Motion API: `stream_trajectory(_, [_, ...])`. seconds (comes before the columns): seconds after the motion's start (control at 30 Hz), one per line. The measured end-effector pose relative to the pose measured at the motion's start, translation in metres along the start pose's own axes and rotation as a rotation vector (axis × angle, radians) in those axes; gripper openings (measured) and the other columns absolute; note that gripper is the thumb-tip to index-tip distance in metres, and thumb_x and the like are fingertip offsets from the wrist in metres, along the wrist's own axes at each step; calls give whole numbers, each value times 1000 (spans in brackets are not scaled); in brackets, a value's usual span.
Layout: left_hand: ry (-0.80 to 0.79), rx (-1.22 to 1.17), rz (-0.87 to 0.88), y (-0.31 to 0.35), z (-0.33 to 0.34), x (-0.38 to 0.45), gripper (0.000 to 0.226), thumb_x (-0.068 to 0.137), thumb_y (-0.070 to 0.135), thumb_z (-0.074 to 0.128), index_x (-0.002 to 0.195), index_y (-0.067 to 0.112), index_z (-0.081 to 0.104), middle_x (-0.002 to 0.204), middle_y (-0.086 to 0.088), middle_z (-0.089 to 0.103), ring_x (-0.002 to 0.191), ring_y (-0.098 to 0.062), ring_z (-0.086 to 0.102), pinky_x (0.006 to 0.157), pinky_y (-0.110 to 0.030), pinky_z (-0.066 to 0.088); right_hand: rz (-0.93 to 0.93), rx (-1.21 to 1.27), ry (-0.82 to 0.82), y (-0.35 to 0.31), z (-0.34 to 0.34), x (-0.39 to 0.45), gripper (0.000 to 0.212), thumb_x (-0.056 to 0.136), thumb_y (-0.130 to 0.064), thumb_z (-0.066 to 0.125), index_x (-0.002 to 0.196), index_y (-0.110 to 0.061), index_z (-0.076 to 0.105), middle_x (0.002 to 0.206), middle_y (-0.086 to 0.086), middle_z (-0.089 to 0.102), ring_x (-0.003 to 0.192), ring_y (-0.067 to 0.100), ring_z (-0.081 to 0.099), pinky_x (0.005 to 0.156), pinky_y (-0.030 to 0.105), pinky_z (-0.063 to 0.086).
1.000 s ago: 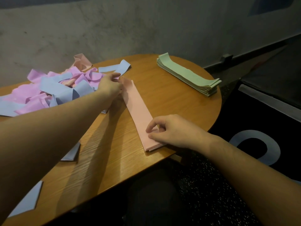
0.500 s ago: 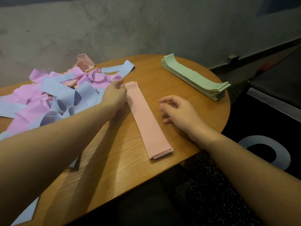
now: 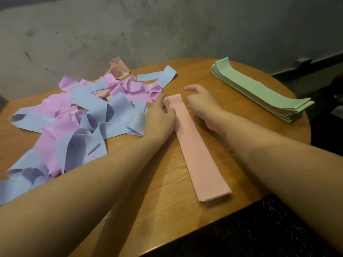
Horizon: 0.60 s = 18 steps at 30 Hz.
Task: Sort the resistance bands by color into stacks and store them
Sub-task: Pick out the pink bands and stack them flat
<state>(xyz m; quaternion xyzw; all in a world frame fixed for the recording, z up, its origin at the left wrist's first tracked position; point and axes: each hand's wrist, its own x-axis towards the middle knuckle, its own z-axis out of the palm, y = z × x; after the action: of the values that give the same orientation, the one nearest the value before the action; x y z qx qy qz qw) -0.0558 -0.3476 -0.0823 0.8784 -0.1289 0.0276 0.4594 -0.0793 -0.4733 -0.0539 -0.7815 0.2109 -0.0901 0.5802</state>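
My right hand (image 3: 201,106) moved from pink stack's (image 3: 194,145) near end to far end, now relaxed, holding nothing. Left hand (image 3: 159,117) touches stack's far left edge, grip unclear. Stack squared at table (image 3: 167,210) centre; green stack (image 3: 259,89) at 2 o'clock; unsorted pile (image 3: 83,115) at 10.

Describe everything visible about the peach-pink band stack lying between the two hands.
The peach-pink band stack is a thin pile of flat, matte, rubbery-looking strips, edges aligned, lying on the wooden table. It runs from near the table's front edge away toward the wall. The left hand touches its far end; the right hand sits just beside it.
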Motion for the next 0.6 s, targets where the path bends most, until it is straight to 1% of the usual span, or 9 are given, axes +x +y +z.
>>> stream_trajectory(0.07, [-12, 0, 8, -1, 0, 0, 57, 99, 11, 47, 154, 21, 37, 156, 0, 43, 141, -17, 43, 115, -34, 38, 4, -23, -21, -2, 6, 6, 48, 96, -7, 46, 140, -27, 51, 139, -2, 52, 116, 15, 52, 89, 28, 49])
stream_trajectory(0.2, [-11, -8, 17, -2, -1, 2, 56, 98, 11, 48, 153, 19, 40, 155, 0, 46, 139, -16, 46, 111, -29, 37, -24, -94, -57, 0, 9, 10, 54, 95, -3, 42, 144, -26, 49, 147, -2, 48, 129, 16, 47, 95, 30, 45])
stream_trajectory(0.27, [-13, -3, 17, -1, 0, 1, 55, 99, 12, 48, 153, 19, 40, 154, 0, 46, 139, -16, 46, 111, -30, 37, -35, -113, -65, 1, 8, 10, 56, 95, -2, 41, 146, -26, 48, 150, -2, 46, 134, 18, 45, 104, 35, 46])
stream_trajectory(0.33, [-9, 3, 24, -1, 0, 1, 54, 100, 13, 48, 153, 19, 40, 154, 0, 46, 138, -17, 46, 110, -29, 38, -44, -104, -71, 2, 8, 8, 57, 95, -2, 42, 146, -26, 47, 151, 0, 47, 135, 18, 46, 108, 39, 46])
stream_trajectory(0.4, [-7, 14, 25, 0, 0, 1, 53, 101, 15, 48, 153, 19, 40, 154, 0, 46, 138, -17, 46, 110, -29, 38, -54, -87, -57, 2, 6, 5, 56, 95, -2, 42, 146, -26, 48, 148, 1, 49, 132, 17, 47, 105, 36, 47])
stream_trajectory(0.47, [-10, 23, 28, 0, -1, -1, 51, 102, 17, 47, 153, 20, 41, 154, 0, 47, 138, -17, 46, 111, -31, 38, -62, -63, -30, 0, 4, 0, 51, 97, -4, 44, 142, -26, 51, 142, 0, 52, 126, 15, 50, 100, 32, 49])
stream_trajectory(0.6, [-46, 48, 65, 3, -3, -4, 50, 103, 18, 47, 152, 21, 41, 152, -1, 48, 136, -20, 48, 113, -36, 42, -87, -30, 14, -3, -1, -17, 30, 98, -12, 48, 120, -29, 60, 122, -5, 60, 111, 13, 57, 92, 32, 54])
